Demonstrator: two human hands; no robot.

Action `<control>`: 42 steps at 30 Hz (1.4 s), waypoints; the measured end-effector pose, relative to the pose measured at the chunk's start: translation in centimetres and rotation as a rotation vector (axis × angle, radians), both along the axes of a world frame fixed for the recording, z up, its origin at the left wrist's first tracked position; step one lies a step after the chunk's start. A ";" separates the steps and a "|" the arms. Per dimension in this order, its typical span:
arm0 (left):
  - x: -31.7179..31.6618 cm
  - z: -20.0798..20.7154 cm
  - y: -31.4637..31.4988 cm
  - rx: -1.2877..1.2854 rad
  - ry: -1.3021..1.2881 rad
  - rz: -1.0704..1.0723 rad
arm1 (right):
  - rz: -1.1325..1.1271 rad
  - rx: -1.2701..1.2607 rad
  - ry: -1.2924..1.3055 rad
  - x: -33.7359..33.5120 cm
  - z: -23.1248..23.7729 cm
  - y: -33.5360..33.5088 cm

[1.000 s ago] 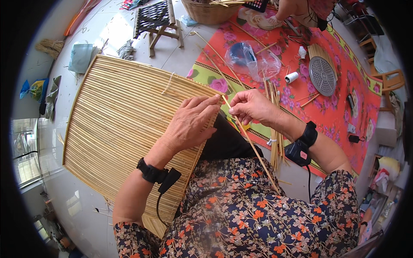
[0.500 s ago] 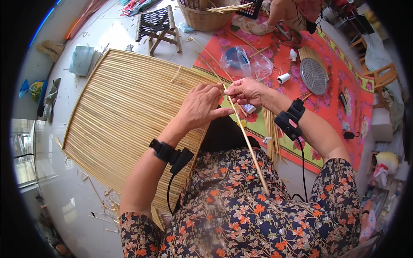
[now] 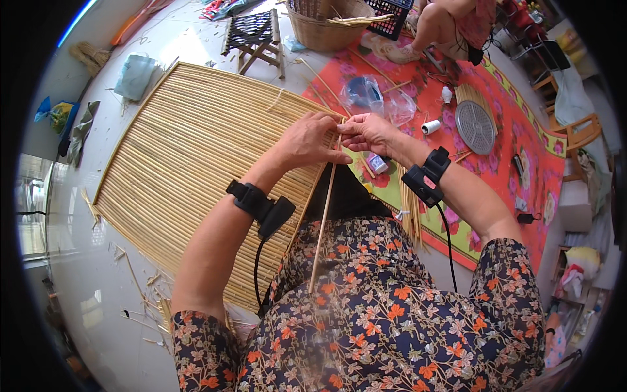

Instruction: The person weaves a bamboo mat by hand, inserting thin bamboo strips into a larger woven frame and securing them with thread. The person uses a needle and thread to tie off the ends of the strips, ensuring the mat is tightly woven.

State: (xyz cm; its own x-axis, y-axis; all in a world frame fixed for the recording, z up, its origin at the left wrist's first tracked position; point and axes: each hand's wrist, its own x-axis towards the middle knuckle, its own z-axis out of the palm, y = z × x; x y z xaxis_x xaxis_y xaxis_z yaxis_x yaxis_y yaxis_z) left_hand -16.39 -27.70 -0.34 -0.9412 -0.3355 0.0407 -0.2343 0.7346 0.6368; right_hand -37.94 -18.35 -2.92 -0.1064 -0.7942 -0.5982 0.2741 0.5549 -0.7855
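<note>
A large panel of straw-coloured reed stalks [image 3: 196, 157], laid side by side, slopes across the floor to the left of my lap. My left hand [image 3: 310, 140] bends over its near right corner. Its fingertips curl at the edge and its thumb stretches out by a loose stalk. This thin stalk [image 3: 322, 228] runs from the corner down over my dark patterned clothing. My right hand [image 3: 367, 135] pinches at the stalk's upper end, right against the corner. Whatever finer strand may lie between the fingertips is too small to make out.
On the red flowered mat [image 3: 516, 215] are a white thread spool [image 3: 431, 127], a round grey perforated disc [image 3: 475, 127], a plastic bag [image 3: 398, 108] and a stalk bundle [image 3: 409, 209]. A folding stool [image 3: 253, 39], a wicker basket [image 3: 320, 29] and a crouching person [image 3: 431, 32] are beyond.
The loose stalk's lower end has swung left across my lap, so it now hangs closer to the panel's edge. Both hands stay at the corner, with my right fingers still pinched.
</note>
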 end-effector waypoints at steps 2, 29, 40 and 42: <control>0.5 -0.4 0.0 -0.026 0.045 0.017 | -0.024 -0.036 0.007 1.0 0.0 0.0; 4.0 3.8 3.9 -0.145 0.016 -0.013 | -0.085 -0.438 -0.159 2.1 -1.6 3.3; 6.7 2.1 7.1 -0.132 -0.057 0.051 | -0.040 -0.380 -0.135 4.8 -2.4 6.2; 6.8 2.0 7.3 -0.132 -0.053 0.067 | -0.031 -0.375 -0.121 4.7 -2.3 6.2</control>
State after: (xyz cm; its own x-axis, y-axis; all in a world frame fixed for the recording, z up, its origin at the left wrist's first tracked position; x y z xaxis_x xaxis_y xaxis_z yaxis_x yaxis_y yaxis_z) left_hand -9.60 -20.44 1.62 -0.9189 -0.3925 0.0391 -0.3163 0.7926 0.5212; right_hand -33.20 -12.19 -5.18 -0.0803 -0.9576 -0.2768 0.3893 0.2255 -0.8931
